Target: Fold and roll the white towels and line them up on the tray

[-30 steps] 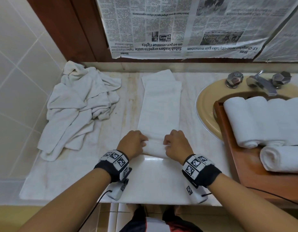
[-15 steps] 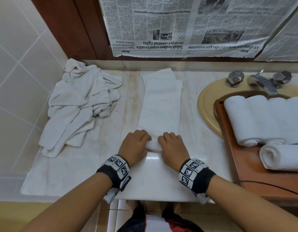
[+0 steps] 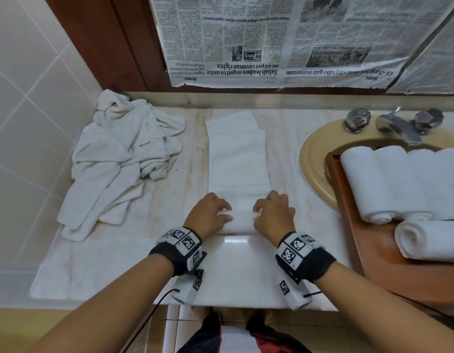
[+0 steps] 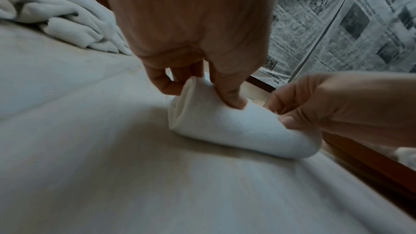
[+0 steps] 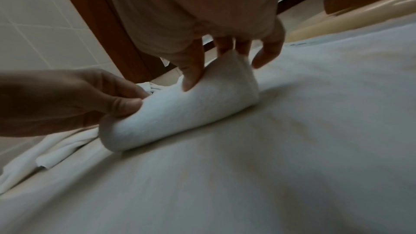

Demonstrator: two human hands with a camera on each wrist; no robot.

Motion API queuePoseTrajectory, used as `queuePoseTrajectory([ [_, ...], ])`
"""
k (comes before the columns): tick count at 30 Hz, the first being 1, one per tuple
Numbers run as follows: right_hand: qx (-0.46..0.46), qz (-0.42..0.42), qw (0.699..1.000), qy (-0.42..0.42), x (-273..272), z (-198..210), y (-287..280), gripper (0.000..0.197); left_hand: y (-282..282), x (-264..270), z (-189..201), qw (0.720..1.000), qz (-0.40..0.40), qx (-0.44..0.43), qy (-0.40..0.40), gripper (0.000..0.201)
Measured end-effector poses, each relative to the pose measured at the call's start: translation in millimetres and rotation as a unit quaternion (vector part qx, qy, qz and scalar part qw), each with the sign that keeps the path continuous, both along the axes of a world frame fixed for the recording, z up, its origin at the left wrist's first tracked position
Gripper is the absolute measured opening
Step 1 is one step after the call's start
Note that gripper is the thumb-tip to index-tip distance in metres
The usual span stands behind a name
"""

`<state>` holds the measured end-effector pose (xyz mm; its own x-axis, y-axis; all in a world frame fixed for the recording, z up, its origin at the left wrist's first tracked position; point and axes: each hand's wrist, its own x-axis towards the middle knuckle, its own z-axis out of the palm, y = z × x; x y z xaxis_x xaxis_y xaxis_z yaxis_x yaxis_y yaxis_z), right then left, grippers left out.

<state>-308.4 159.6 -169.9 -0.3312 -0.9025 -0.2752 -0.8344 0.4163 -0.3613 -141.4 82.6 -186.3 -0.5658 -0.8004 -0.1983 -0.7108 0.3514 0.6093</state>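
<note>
A folded white towel (image 3: 238, 161) lies as a long strip on the marble counter, its near end wound into a small roll (image 3: 242, 221). My left hand (image 3: 210, 216) grips the roll's left end, thumb on top and fingers curled behind it, as the left wrist view shows on the roll (image 4: 234, 127). My right hand (image 3: 273, 215) grips the right end the same way, seen on the roll (image 5: 180, 111) in the right wrist view. Several rolled towels (image 3: 399, 182) lie on the wooden tray (image 3: 368, 250) at the right.
A heap of unfolded white towels (image 3: 118, 161) lies at the counter's left, by the tiled wall. The tray sits over a beige sink (image 3: 315, 159) with a chrome tap (image 3: 396, 126). Newspaper (image 3: 284, 39) covers the wall behind. The counter's front edge is just under my wrists.
Both hands have rolled the towel's near end farther away from me, and the roll has grown thicker. The hands were close together half a second ago and now sit at the roll's ends.
</note>
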Motion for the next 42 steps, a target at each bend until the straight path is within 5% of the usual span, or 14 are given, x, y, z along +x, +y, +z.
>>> queuePoseTrajectory([
  [6,-0.096,0.127,0.982,0.101,13.9,-6.8,16.9,0.021,16.2,4.7,-6.0,0.963,-0.117,-0.238,0.044,0.004],
  [11,-0.113,0.193,0.962,0.156,6.2,-21.5,26.0,0.041,20.3,9.2,-10.9,0.956,-0.169,-0.241,-0.011,0.048],
  [15,-0.109,0.215,0.955,0.175,3.4,-19.7,13.9,0.047,12.8,0.9,-4.6,0.953,-0.158,-0.256,-0.045,0.041],
  [20,-0.082,0.23,0.964,0.108,-5.0,-18.1,12.1,0.05,1.8,-4.1,14.2,0.96,-0.153,-0.197,-0.125,0.035],
  [23,0.013,0.239,0.971,0.009,-10.9,-6.3,5.0,0.04,-2.3,-2.3,27.4,0.976,-0.128,-0.064,-0.166,0.033],
  [25,0.067,0.19,0.978,-0.058,-12.7,-3.1,-2.4,0.037,-5.9,-0.7,29.8,0.986,-0.068,0.055,-0.14,0.028],
  [27,0.05,0.146,0.987,-0.037,-7.7,-4.9,-8.2,0.035,-8.5,-0.2,25.1,0.991,-0.027,0.083,-0.105,0.03],
  [34,-0.146,0.164,0.97,0.107,18.0,-16.8,-0.4,0.026,14.7,-6.0,5.4,0.969,-0.114,-0.211,-0.051,0.019],
  [36,-0.164,0.183,0.962,0.117,17.6,-19.9,8.0,0.032,20.2,0.7,-0.5,0.963,-0.128,-0.236,-0.027,0.018],
  [39,-0.156,0.23,0.949,0.146,13.5,-24.7,16.1,0.056,20.8,8.0,-10.5,0.953,-0.166,-0.248,-0.049,0.044],
  [42,-0.144,0.248,0.944,0.163,8.3,-23.2,9.8,0.061,16.5,6.8,-7.4,0.952,-0.17,-0.248,-0.06,0.055],
])
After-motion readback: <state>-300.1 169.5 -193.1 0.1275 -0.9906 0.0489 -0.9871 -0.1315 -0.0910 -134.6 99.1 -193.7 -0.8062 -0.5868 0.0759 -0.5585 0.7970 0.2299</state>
